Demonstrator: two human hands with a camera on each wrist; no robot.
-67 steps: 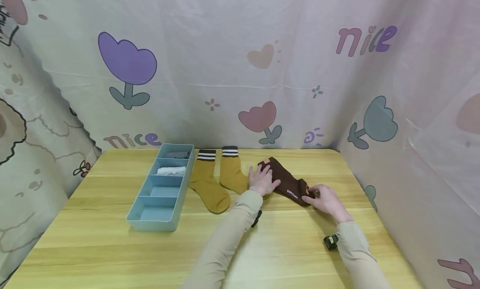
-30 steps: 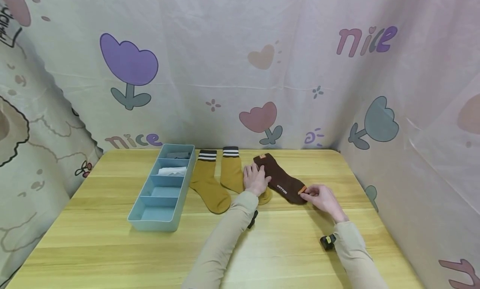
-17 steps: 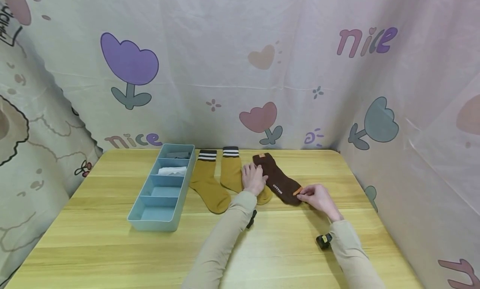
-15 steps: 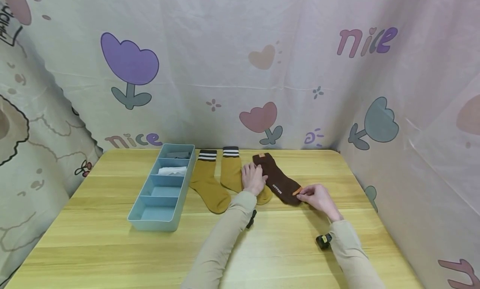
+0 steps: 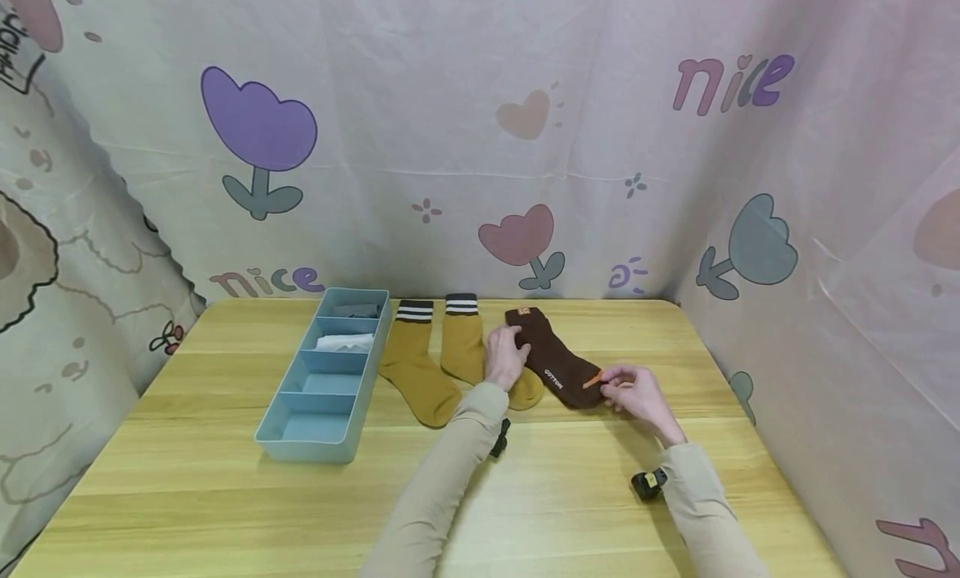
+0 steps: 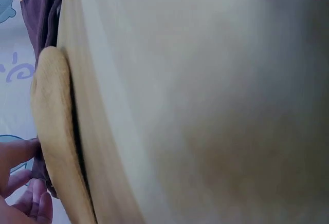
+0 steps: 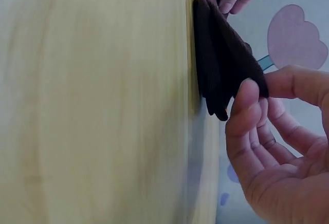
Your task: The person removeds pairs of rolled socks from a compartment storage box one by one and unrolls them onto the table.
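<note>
Right of centre in the head frame, a brown sock point(image 5: 558, 353) is laid slantwise on the wooden table point(image 5: 225, 495), its cuff toward the top and its toe toward the lower right; white "COTTON" lettering is carried along its lower edge. Whether one sock or two stacked ones are being handled cannot be told, though several layers are shown in the right wrist view. The toe end, marked by an orange patch point(image 5: 592, 380), is pinched between thumb and fingertips by the right hand point(image 5: 637, 394) and seen slightly raised. Near the cuff, the left edge of the sock is gripped by the left hand point(image 5: 506, 357), with dark fabric caught between its narrowed fingers in the left wrist view.

At the middle of the frame, a mustard sock point(image 5: 461, 340) is partly covered by the left hand, its toe seen just beside the brown fabric. Farther left, a second mustard sock point(image 5: 418, 374) is laid flat; both are topped by dark, white-striped cuffs. Beside it, left of centre, a blue divided tray point(image 5: 307, 453) is placed, with grey cloth point(image 5: 356, 310) held in its uppermost compartment and white cloth point(image 5: 343, 343) in the next one down.
</note>
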